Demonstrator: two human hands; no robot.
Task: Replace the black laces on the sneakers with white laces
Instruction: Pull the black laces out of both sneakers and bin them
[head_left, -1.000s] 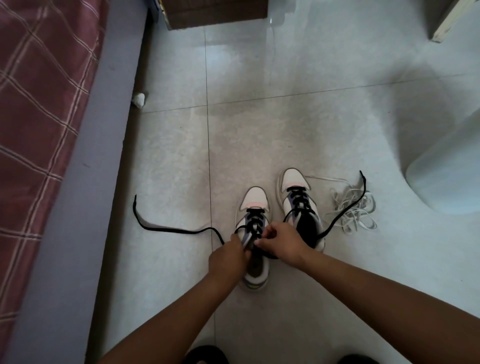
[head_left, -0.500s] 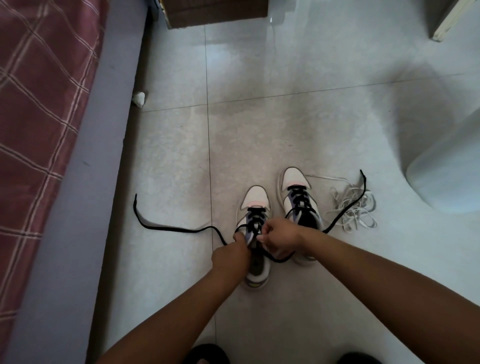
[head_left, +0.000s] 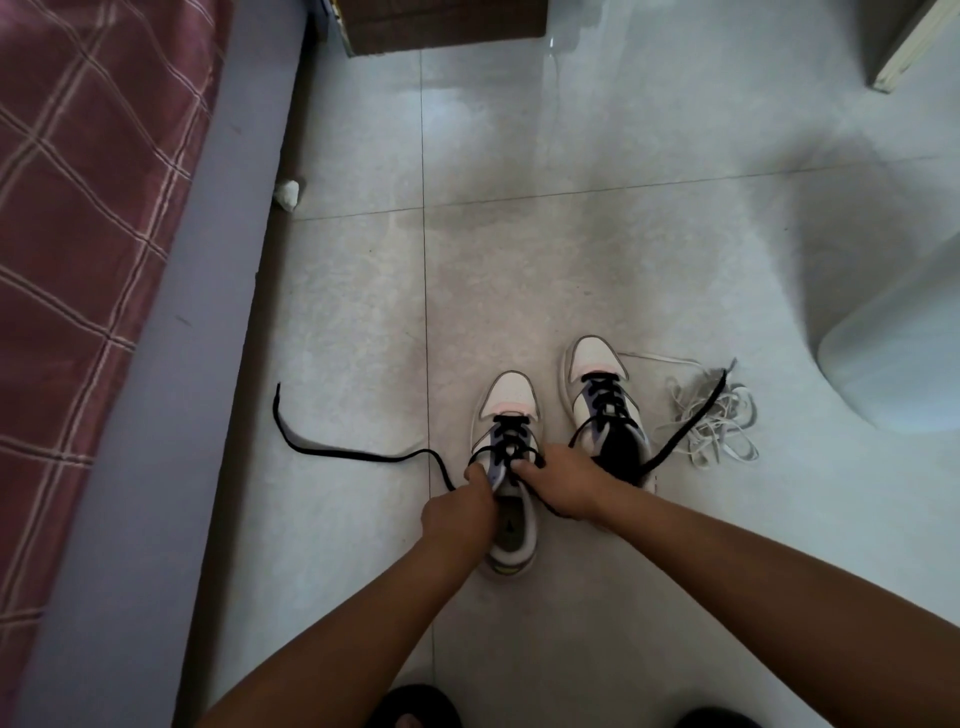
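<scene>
Black lace (head_left: 358, 453) is the item in work, and both of my hands are at the top eyelets of the near sneaker (head_left: 506, 467). My left hand (head_left: 460, 512) is closed at the left side of the tongue, pinching there; whether it grips lace or tongue I cannot tell. My right hand (head_left: 563, 480) is curled shut on the right strand, which now loops slack below my wrist. Compared with a second ago, my right hand has drawn back toward me and my left has dropped slightly, so the sneaker opening is exposed; I judge the top crossing is loosening and unlacing has begun. The lower crossings remain threaded. Left of the sneaker, the free end of the black lace trails across the tile floor (head_left: 597, 270) toward the bed frame (head_left: 208, 312). Beyond and to the right stands the far sneaker (head_left: 602, 395), fully laced in black. Just beside it lies the tangle of white laces (head_left: 717, 421), untouched, with a black strand crossing it.
</scene>
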